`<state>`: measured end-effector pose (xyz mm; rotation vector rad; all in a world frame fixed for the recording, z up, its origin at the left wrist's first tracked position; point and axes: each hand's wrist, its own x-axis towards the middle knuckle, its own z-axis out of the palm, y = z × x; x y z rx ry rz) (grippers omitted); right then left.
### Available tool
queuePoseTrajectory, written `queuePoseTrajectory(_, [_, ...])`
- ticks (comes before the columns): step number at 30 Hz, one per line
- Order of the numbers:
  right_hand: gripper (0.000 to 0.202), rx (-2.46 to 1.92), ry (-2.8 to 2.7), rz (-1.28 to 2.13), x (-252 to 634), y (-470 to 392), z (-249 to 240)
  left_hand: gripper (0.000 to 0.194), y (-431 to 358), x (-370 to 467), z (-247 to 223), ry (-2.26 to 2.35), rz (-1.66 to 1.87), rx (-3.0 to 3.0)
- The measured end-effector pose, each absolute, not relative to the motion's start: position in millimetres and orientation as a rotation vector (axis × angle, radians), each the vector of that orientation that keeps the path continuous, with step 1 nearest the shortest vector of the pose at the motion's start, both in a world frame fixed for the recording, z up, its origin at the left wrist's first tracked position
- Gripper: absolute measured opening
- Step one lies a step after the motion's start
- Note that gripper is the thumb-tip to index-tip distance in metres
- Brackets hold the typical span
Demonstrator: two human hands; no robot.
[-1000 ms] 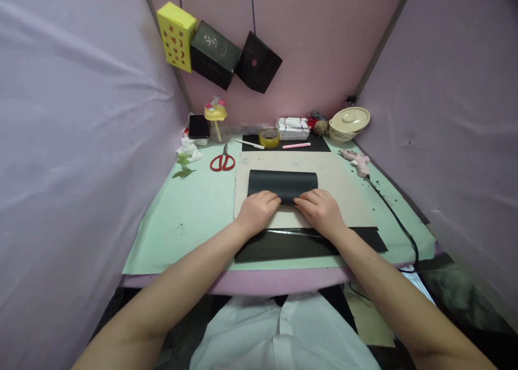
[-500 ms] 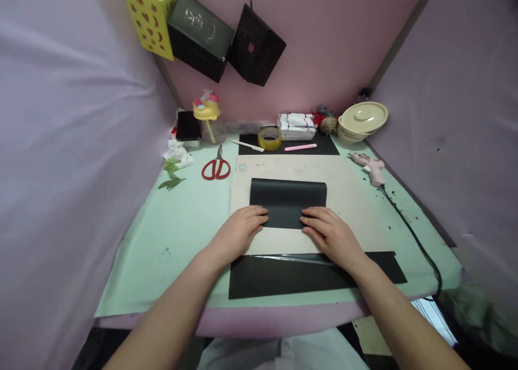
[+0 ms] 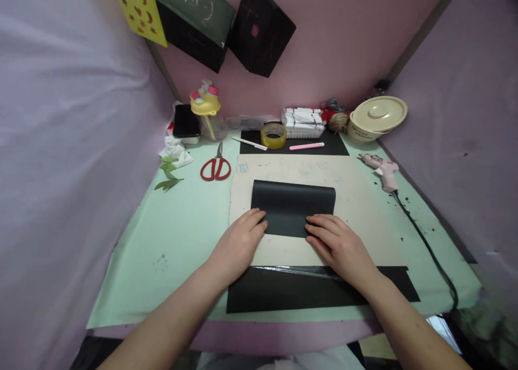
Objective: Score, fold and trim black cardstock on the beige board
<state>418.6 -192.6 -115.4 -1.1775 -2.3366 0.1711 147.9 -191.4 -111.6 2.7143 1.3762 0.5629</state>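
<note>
A sheet of black paper (image 3: 293, 200), curved over in a soft fold at its far side, lies on a pale board (image 3: 283, 251). My left hand (image 3: 242, 239) rests on its near left corner, fingers stretched out and pressing down. On the near right part lies my right hand (image 3: 338, 243), its fingers also extended flat over the paper. Neither hand is wrapped round anything. What the thumbs touch is partly hidden.
Red-handled scissors (image 3: 216, 168) lie to the left, near green leaves (image 3: 168, 178). Behind the board are a white pen (image 3: 250, 143), a tape roll (image 3: 273, 136) and a pink cutter (image 3: 306, 146). A corded glue gun (image 3: 382, 171) lies right. Black card (image 3: 291, 294) lies in front.
The whole view has shifted, with the table appearing slightly larger and lower. Both hands stay on the black paper, and its fold looks nearly the same.
</note>
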Motion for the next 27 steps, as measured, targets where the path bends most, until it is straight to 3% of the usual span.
queuePoseTrajectory(5, [0.021,-1.156,-2.338,0.161,418,-192,-116,0.034,-210,173,-102,1.498,0.237,2.851])
queuePoseTrajectory(9, [0.021,-1.14,-2.331,0.151,419,-193,-119,0.064,-227,184,-105,1.609,0.158,2.774])
queuePoseTrajectory(12, [0.021,-1.133,-2.337,0.15,420,-193,-121,0.077,-236,190,-109,1.672,0.205,2.723])
queuePoseTrajectory(27, [0.022,-1.104,-2.315,0.155,419,-194,-124,0.088,-251,205,-116,1.708,0.169,2.718])
